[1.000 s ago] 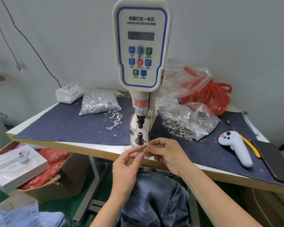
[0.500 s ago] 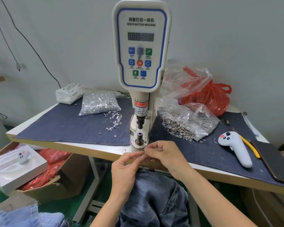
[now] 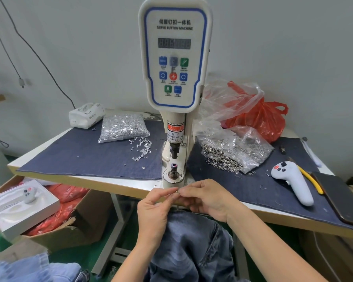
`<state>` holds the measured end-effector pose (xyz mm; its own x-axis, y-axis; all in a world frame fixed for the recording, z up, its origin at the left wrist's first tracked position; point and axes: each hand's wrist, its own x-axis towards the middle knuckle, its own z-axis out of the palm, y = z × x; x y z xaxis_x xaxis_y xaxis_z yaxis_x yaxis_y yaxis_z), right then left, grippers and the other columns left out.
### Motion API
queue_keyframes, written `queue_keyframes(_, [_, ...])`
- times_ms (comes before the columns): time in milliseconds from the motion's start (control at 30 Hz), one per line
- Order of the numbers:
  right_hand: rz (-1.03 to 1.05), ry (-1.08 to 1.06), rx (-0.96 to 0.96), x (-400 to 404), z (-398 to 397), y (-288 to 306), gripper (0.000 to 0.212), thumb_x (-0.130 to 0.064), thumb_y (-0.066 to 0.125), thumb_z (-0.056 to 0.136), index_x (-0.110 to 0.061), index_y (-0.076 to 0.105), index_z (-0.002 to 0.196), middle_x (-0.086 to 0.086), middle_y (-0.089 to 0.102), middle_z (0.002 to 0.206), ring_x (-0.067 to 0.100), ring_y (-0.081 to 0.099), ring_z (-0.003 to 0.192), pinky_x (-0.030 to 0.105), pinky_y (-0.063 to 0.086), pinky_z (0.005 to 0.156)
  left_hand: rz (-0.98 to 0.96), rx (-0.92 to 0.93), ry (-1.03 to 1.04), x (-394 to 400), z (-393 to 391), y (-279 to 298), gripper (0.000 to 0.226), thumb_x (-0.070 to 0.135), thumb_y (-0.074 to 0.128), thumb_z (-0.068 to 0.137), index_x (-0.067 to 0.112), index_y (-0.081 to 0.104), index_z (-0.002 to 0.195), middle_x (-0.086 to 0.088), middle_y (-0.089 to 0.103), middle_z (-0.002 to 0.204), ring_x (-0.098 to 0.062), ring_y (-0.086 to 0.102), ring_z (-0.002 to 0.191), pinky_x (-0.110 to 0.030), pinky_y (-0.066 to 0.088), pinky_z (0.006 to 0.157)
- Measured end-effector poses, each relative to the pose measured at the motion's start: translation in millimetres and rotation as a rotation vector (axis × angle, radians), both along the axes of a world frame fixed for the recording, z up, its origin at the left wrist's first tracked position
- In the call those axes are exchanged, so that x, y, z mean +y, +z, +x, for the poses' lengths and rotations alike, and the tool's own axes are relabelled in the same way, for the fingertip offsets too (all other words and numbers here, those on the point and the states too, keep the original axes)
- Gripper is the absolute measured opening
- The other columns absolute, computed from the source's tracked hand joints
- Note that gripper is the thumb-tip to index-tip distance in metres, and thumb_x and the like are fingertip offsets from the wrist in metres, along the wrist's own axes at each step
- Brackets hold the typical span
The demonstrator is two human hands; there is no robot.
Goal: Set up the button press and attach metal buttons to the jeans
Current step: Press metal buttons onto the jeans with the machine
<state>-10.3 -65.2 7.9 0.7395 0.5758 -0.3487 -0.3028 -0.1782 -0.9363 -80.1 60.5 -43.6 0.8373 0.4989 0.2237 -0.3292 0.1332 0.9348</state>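
A white servo button machine (image 3: 174, 58) stands at the table's middle, its lower die (image 3: 174, 169) with a spring just behind my hands. My left hand (image 3: 154, 208) and my right hand (image 3: 206, 198) meet at the table's front edge and pinch one small metal part (image 3: 177, 191) between their fingertips. Blue jeans (image 3: 192, 247) lie in my lap below the hands. A clear bag of silver tacks (image 3: 123, 129) lies left of the machine, with loose tacks (image 3: 142, 148) beside it. A clear bag of metal buttons (image 3: 235, 152) lies to the right.
Dark denim cloth (image 3: 86, 157) covers the table. A white controller (image 3: 293, 183), yellow pliers (image 3: 311, 179) and a dark phone (image 3: 340, 200) lie at the right. Red plastic bags (image 3: 259, 119) sit behind. A cardboard box (image 3: 69, 226) with a white tray (image 3: 18, 206) stands at lower left.
Both hands have sunk slightly toward the table's front edge, fingertips staying together on the small part. Nothing else has moved.
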Motion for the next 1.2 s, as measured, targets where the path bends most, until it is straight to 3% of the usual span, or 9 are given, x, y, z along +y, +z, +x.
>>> queue_keyframes(200, [-0.008, -0.08, -0.127, 9, -1, -2, 0.017, -0.006, 0.065, 0.083, -0.012, 0.071, 0.067, -0.001, 0.052, 0.053, 0.007, 0.043, 0.048, 0.018, 0.038, 0.051, 0.02, 0.001, 0.029, 0, 0, 0, 0.016, 0.01, 0.075, 0.068, 0.02, 0.079, 0.08, -0.009, 0.074, 0.085, -0.018, 0.069, 0.086, -0.02, 0.053, 0.077])
queue_keyframes(433, [-0.043, -0.105, -0.215, 16, 1, -2, 0.033, -0.008, 0.066, 0.079, -0.017, 0.064, 0.048, 0.001, 0.04, 0.047, 0.011, 0.035, 0.047, 0.019, 0.035, 0.048, -0.009, 0.041, 0.041, -1, -1, -1, 0.022, 0.013, 0.075, 0.07, 0.023, 0.078, 0.089, -0.004, 0.073, 0.084, -0.019, 0.069, 0.079, -0.021, 0.054, 0.078])
queue_keyframes(500, [-0.019, -0.166, -0.204, 19, 7, 3, 0.037, -0.009, 0.067, 0.08, -0.017, 0.06, 0.044, 0.0, 0.04, 0.046, 0.01, 0.034, 0.045, 0.02, 0.032, 0.048, -0.018, 0.089, 0.049, -2, -1, -2, 0.03, 0.02, 0.076, 0.07, 0.029, 0.075, 0.098, 0.004, 0.065, 0.071, -0.02, 0.053, 0.057, -0.017, 0.048, 0.068])
queue_keyframes(600, [0.061, -0.297, -0.086, 26, 24, 13, 0.034, -0.006, 0.065, 0.082, -0.016, 0.049, 0.054, -0.003, 0.035, 0.047, 0.008, 0.028, 0.042, 0.018, 0.026, 0.044, 0.006, 0.127, 0.053, -2, 0, -3, 0.033, 0.031, 0.076, 0.068, 0.035, 0.074, 0.101, -0.005, 0.048, 0.065, -0.021, 0.034, 0.061, -0.02, 0.038, 0.056])
queue_keyframes(667, [0.076, -0.332, -0.002, 32, 34, 19, 0.03, -0.006, 0.062, 0.084, -0.017, 0.045, 0.063, -0.006, 0.031, 0.043, 0.005, 0.024, 0.036, 0.015, 0.022, 0.038, 0.031, 0.139, 0.051, -2, 0, -3, 0.031, 0.033, 0.076, 0.07, 0.038, 0.074, 0.1, -0.006, 0.046, 0.066, -0.02, 0.035, 0.063, -0.022, 0.035, 0.056])
queue_keyframes(767, [0.095, -0.341, 0.067, 39, 41, 20, 0.03, -0.004, 0.062, 0.086, -0.017, 0.043, 0.066, -0.009, 0.029, 0.035, 0.003, 0.023, 0.029, 0.013, 0.019, 0.034, 0.022, 0.141, 0.049, -1, -1, -5, 0.024, 0.025, 0.076, 0.074, 0.035, 0.075, 0.096, -0.003, 0.06, 0.064, -0.02, 0.044, 0.062, -0.024, 0.043, 0.06])
queue_keyframes(900, [0.131, -0.333, 0.098, 45, 44, 17, 0.017, -0.005, 0.061, 0.086, -0.014, 0.049, 0.081, -0.01, 0.028, 0.033, 0.002, 0.022, 0.027, 0.013, 0.018, 0.033, 0.024, 0.151, 0.044, 1, -1, -8, 0.018, 0.02, 0.076, 0.077, 0.031, 0.076, 0.091, -0.005, 0.072, 0.078, -0.017, 0.055, 0.064, -0.018, 0.051, 0.065])
queue_keyframes(1200, [0.232, -0.328, 0.177, 45, 49, 9, 0.034, -0.005, 0.062, 0.086, -0.02, 0.04, 0.064, -0.011, 0.027, 0.037, 0.001, 0.022, 0.029, 0.013, 0.019, 0.033, 0.052, 0.162, 0.04, 3, 0, -11, 0.017, 0.023, 0.075, 0.077, 0.033, 0.076, 0.09, 0.003, 0.074, 0.091, -0.018, 0.066, 0.081, -0.024, 0.054, 0.074])
